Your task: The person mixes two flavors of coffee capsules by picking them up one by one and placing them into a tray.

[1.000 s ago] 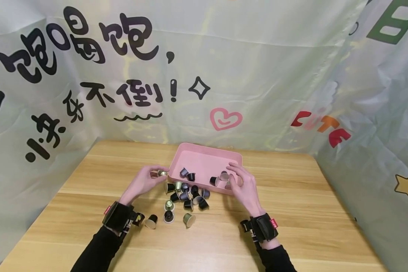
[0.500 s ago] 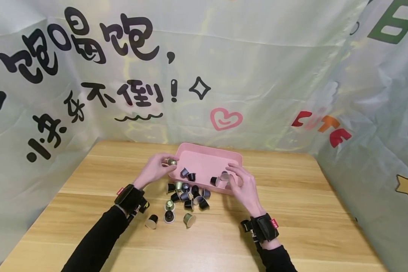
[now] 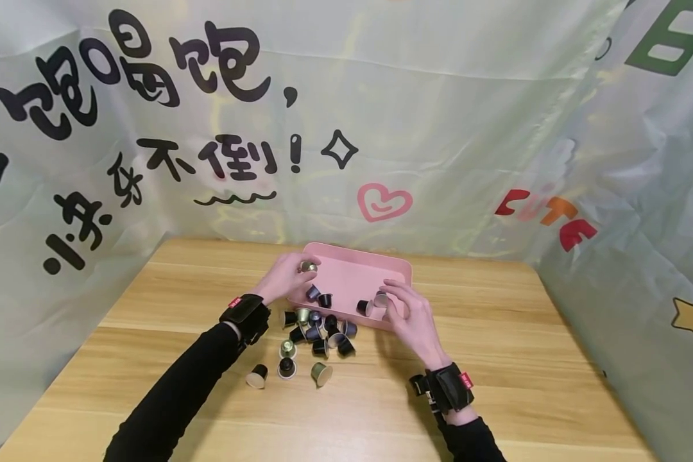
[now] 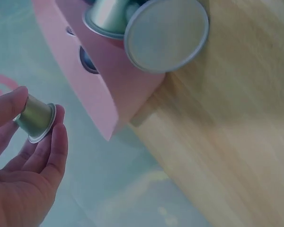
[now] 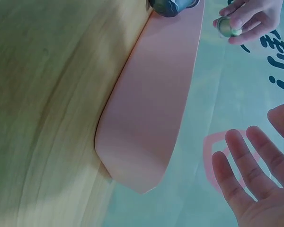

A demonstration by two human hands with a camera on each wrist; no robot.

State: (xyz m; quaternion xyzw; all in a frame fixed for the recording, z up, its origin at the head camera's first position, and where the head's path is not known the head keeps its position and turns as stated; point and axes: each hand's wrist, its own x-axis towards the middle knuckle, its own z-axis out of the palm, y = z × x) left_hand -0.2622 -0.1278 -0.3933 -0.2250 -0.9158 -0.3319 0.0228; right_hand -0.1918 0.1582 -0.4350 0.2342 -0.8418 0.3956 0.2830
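My left hand (image 3: 284,277) pinches a green coffee capsule (image 4: 35,117) between thumb and fingers, up over the left end of the pink tray (image 3: 349,271). The capsule's rim faces the fingers in the left wrist view. At the tray's right end, my right hand (image 3: 416,316) hovers with fingers spread and holds nothing, as the right wrist view shows. Close by its fingertips lie a pale-lidded capsule (image 3: 380,299) and a black capsule (image 3: 364,307) inside the tray. Two more, one bluish (image 3: 312,292) and one black (image 3: 325,300), lie in the tray's left part.
Just in front of the tray, several dark, blue and green capsules (image 3: 314,333) crowd together on the wooden table (image 3: 485,333). Nearer me are scattered a black capsule (image 3: 287,367), a green one (image 3: 321,374) and another black one (image 3: 257,376). A printed cloth (image 3: 439,128) hangs behind.
My left hand has carried the green capsule rightward and away from me, from beside the tray's left edge to over the tray. My right hand has stayed nearly in place.
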